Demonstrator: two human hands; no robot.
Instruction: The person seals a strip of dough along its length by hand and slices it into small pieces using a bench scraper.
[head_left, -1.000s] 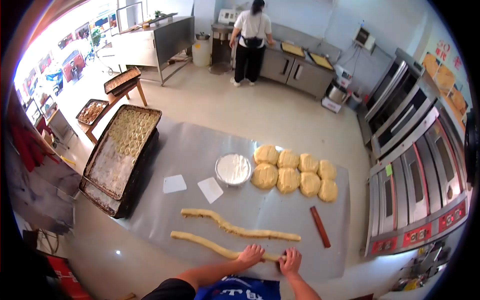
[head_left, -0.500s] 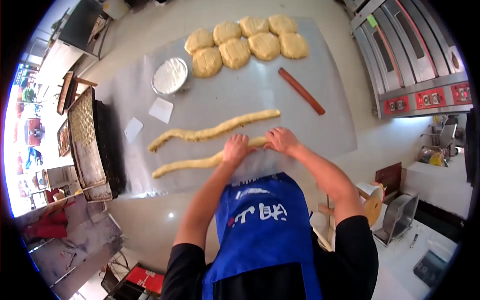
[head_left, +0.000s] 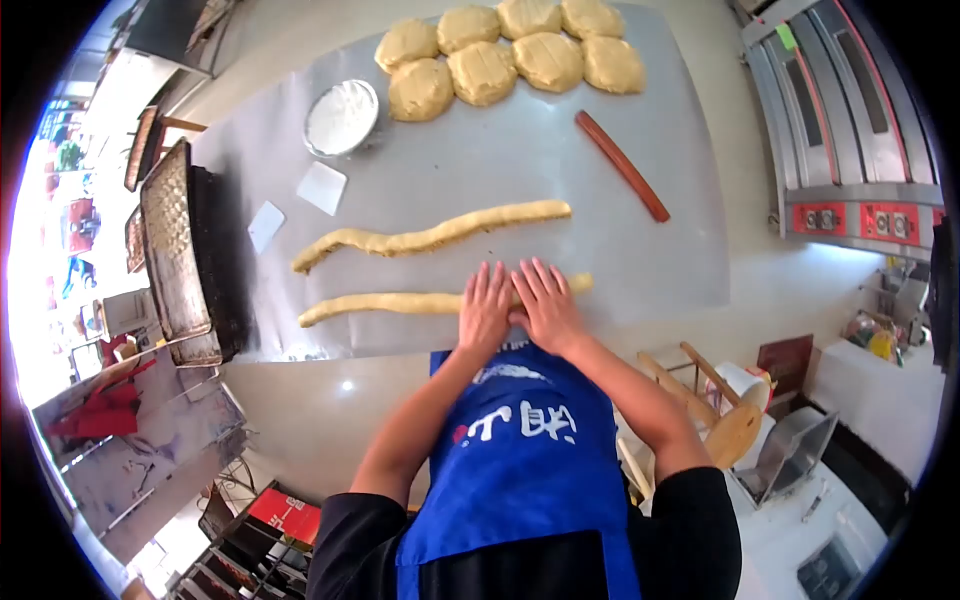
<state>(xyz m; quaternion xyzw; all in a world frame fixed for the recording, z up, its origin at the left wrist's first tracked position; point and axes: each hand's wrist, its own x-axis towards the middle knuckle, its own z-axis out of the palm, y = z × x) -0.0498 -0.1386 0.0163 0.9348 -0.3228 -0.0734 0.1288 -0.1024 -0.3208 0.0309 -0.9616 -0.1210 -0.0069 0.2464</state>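
The nearer rope of dough (head_left: 385,303) lies along the front of the metal table. My left hand (head_left: 486,306) rests flat on it with fingers stretched forward. Right beside it, my right hand (head_left: 547,303) also lies flat on the dough, fingers out, the thumbs close together. Both palms hide that stretch of the rope; its right end pokes out past my right hand. Farther back, a second dough rope (head_left: 430,240) runs roughly parallel, with a darker seam along its lower side. Neither hand touches it.
Several round dough slabs (head_left: 483,74) sit at the table's far end. A reddish-brown rolling stick (head_left: 622,166) lies to the right. At the left are a bowl of white powder (head_left: 341,118), two white scrapers (head_left: 322,188) (head_left: 266,226) and stacked baking trays (head_left: 178,290). Ovens (head_left: 840,120) stand beyond.
Both hands have gone from gripping the nearer rope with curled fingers to lying flat on it. My right hand came left, beside my left. The near rope looks straighter; the view shifted slightly.
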